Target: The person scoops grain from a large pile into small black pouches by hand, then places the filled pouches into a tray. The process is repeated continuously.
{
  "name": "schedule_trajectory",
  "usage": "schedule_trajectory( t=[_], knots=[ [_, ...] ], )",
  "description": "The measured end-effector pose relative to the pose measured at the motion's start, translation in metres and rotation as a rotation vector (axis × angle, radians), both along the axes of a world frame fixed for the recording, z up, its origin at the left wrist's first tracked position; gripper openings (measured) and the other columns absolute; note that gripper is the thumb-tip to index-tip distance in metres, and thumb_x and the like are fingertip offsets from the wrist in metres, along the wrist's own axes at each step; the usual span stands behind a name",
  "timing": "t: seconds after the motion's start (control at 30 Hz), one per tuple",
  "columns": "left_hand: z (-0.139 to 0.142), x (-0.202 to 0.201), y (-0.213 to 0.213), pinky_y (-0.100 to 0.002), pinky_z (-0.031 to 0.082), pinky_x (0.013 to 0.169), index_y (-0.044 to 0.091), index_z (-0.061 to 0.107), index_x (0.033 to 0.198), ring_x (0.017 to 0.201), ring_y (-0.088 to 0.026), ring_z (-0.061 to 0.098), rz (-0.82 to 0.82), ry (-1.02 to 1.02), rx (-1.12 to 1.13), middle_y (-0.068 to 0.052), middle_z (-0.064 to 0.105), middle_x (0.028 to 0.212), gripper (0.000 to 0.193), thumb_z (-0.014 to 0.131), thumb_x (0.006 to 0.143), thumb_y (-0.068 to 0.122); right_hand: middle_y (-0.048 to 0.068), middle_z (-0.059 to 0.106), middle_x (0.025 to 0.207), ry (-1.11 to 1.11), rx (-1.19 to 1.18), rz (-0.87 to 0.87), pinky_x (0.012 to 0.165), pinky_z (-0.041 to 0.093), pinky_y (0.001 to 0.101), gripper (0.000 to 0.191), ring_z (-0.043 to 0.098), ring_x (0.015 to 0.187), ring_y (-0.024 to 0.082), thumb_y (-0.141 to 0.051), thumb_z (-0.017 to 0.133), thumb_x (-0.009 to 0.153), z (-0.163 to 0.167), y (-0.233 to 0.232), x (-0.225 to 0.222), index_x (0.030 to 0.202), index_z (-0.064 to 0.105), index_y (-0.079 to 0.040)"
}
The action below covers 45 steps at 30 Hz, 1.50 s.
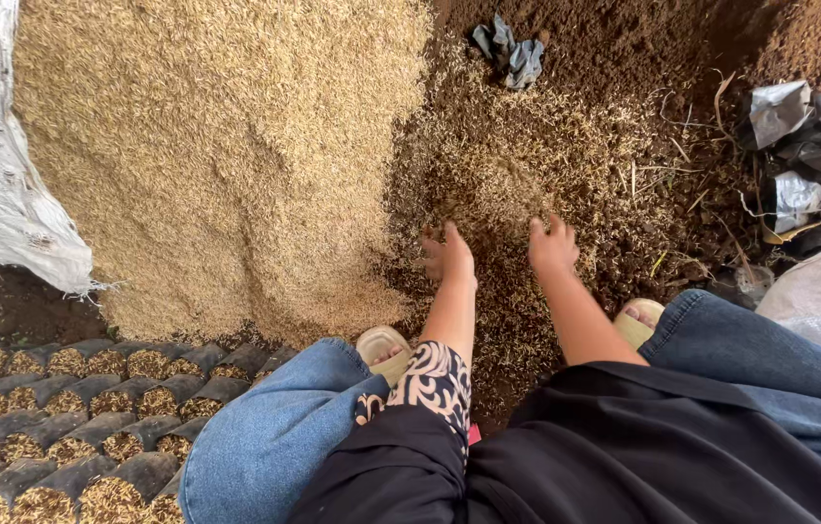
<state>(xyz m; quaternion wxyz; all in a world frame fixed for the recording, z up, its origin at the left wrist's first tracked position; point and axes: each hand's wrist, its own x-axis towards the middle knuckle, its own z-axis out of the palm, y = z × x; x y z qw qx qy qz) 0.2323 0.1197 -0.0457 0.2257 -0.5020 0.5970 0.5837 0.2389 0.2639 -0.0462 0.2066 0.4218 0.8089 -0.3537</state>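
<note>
Two hands, left hand (447, 254) and right hand (553, 243), are pressing spread fingers into one husk-and-soil mix (517, 155); one husk pile (226, 146) is lying alongside.

Crouched in jeans, the person pressed the left hand (448, 255) and right hand (552, 245), fingers spread, into the husk-and-soil mix (517, 155). A pale rice-husk heap (216, 146) lay just left, filled black seedling bags (71, 427) rowed below it.

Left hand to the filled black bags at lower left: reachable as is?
Probably yes. The left hand rests on the husk-and-soil mix, holding nothing. The filled bags sit just beyond the left knee, which is the only thing between them.
</note>
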Motion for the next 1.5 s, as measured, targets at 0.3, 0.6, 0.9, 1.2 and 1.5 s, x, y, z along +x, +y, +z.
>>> schedule_trajectory(
  t=[0.3, 0.6, 0.9, 1.2, 1.5],
  knots=[
    [-0.039, 0.021, 0.049, -0.065, 0.020, 0.122, 0.021, -0.002, 0.165, 0.158, -0.038, -0.001, -0.131, -0.212, 0.299, -0.013, -0.016, 0.170, 0.094, 0.036, 0.098, 0.073, 0.013, 0.030, 0.160, -0.042, -0.297, -0.324, 0.109, 0.045, 0.0516, 0.046, 0.044, 0.136, 0.036, -0.032, 0.053, 0.102, -0.049, -0.032, 0.022, 0.147, 0.052, -0.023],
    [0.015, -0.060, 0.023, -0.054, 0.044, 0.106, 0.008, 0.037, 0.148, 0.136, -0.036, 0.050, 0.252, 0.274, 0.698, -0.022, 0.050, 0.148, 0.072, 0.034, 0.099, 0.061, 0.015, 0.047, 0.151, 0.306, -0.730, -0.468, 0.113, 0.043, 0.0485, 0.047, 0.050, 0.136, 0.033, -0.030, 0.044, 0.105, 0.029, -0.008, -0.065, 0.147, 0.048, -0.011],
    [0.009, -0.033, -0.022, -0.063, 0.018, 0.122, 0.020, 0.003, 0.163, 0.156, -0.038, -0.002, -0.023, 0.045, -0.122, -0.012, -0.018, 0.169, 0.084, 0.044, 0.100, 0.056, 0.007, 0.028, 0.163, 0.138, -0.156, -0.029, 0.119, 0.028, 0.0554, 0.058, 0.026, 0.149, 0.035, -0.038, 0.041, 0.103, -0.008, -0.024, -0.044, 0.158, 0.031, -0.021],
    [0.010, -0.063, 0.017, -0.054, 0.024, 0.122, 0.010, 0.025, 0.158, 0.154, -0.036, 0.022, -0.115, 0.456, -0.021, -0.014, 0.016, 0.169, 0.065, 0.051, 0.101, 0.029, 0.013, 0.053, 0.151, 0.455, -0.297, -0.084, 0.116, 0.041, 0.0436, 0.044, 0.052, 0.138, 0.028, -0.029, 0.047, 0.104, -0.020, -0.028, -0.064, 0.145, 0.051, -0.014],
    [-0.059, -0.027, -0.053, -0.049, 0.037, 0.116, 0.011, 0.053, 0.144, 0.144, -0.038, 0.036, -0.695, 0.665, -0.874, -0.017, 0.043, 0.156, 0.052, 0.059, 0.092, 0.009, 0.006, 0.045, 0.154, 0.708, 0.554, 1.208, 0.120, 0.029, 0.0518, 0.055, 0.042, 0.144, 0.032, -0.009, 0.054, 0.087, -0.017, -0.080, -0.078, 0.140, 0.064, -0.020]
  ],
)
